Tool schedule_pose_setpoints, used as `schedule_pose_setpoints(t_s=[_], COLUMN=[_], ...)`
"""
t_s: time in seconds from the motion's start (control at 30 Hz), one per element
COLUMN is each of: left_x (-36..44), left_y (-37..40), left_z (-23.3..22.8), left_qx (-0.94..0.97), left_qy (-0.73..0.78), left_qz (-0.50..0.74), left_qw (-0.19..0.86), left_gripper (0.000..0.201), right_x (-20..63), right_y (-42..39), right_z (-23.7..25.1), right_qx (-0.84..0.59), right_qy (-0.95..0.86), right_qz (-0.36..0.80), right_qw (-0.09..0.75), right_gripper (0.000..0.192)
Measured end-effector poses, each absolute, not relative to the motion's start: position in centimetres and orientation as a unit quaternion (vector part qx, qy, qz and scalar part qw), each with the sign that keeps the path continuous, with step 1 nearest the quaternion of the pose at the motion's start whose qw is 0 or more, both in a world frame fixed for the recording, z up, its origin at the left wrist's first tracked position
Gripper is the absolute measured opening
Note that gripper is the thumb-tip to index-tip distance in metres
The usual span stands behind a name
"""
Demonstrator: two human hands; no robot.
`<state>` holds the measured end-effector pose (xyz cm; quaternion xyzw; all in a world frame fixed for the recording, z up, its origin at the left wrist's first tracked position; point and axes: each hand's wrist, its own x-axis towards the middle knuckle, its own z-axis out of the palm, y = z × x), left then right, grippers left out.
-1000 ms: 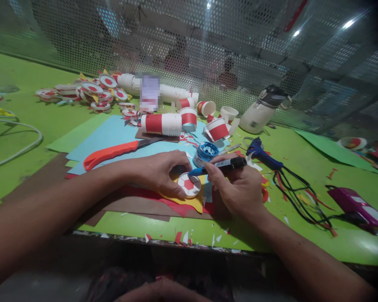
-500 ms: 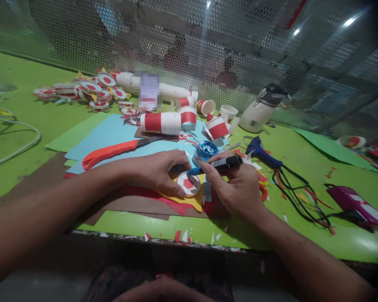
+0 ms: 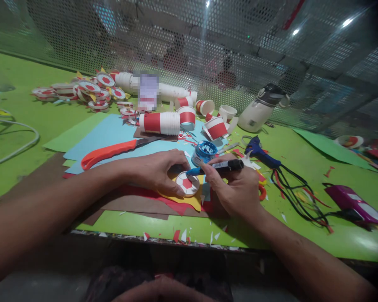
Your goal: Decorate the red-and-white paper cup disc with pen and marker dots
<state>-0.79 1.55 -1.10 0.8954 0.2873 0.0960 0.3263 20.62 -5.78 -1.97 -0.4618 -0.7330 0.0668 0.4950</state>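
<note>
My left hand (image 3: 159, 172) grips the edge of a small round white disc (image 3: 189, 189) between thumb and fingers. The disc bears a red centre shape with dark lines running out from it. Under it lies a piece of yellow paper (image 3: 193, 204). In my right hand (image 3: 239, 188) is a black and blue marker pen (image 3: 222, 165), its tip at the disc's upper edge. Just behind the pen stands an open jar with blue inside (image 3: 205, 150).
An orange-handled knife (image 3: 108, 154) lies on coloured sheets to the left. Paper cups (image 3: 159, 123), a pile of finished-looking discs (image 3: 90, 87) and a bottle (image 3: 260, 111) stand behind. A blue glue gun (image 3: 261, 153) with cords and a purple device (image 3: 354, 203) lie right.
Hardly anything differs. The whole view has shifted slightly, and the pen is still at the disc's upper edge, with both hands in nearly the same pose.
</note>
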Motion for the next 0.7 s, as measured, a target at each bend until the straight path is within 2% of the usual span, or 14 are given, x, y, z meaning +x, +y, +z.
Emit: schedule_pose_setpoints(t_s=[0.27,0.57,0.7], left_x=[-1.0,-1.0,-0.9], left_y=[1.8,1.6,1.6], left_z=[-1.4,-1.2,-1.1], left_qx=[0.895,0.893,0.892], left_qy=[0.290,0.296,0.301], left_qz=[0.094,0.090,0.091], left_qw=[0.326,0.327,0.325], left_gripper=[0.054,0.055,0.055], right_x=[20.6,20.8,20.7], right_y=[-6.5,-6.3,-6.2], right_z=[-1.3,-0.7,-0.7], right_qx=[-0.473,-0.475,-0.462], right_qy=[-0.669,-0.658,-0.695], right_qz=[0.038,0.045,0.061], right_qw=[0.572,0.583,0.547], right_gripper=[0.015,0.016,0.016])
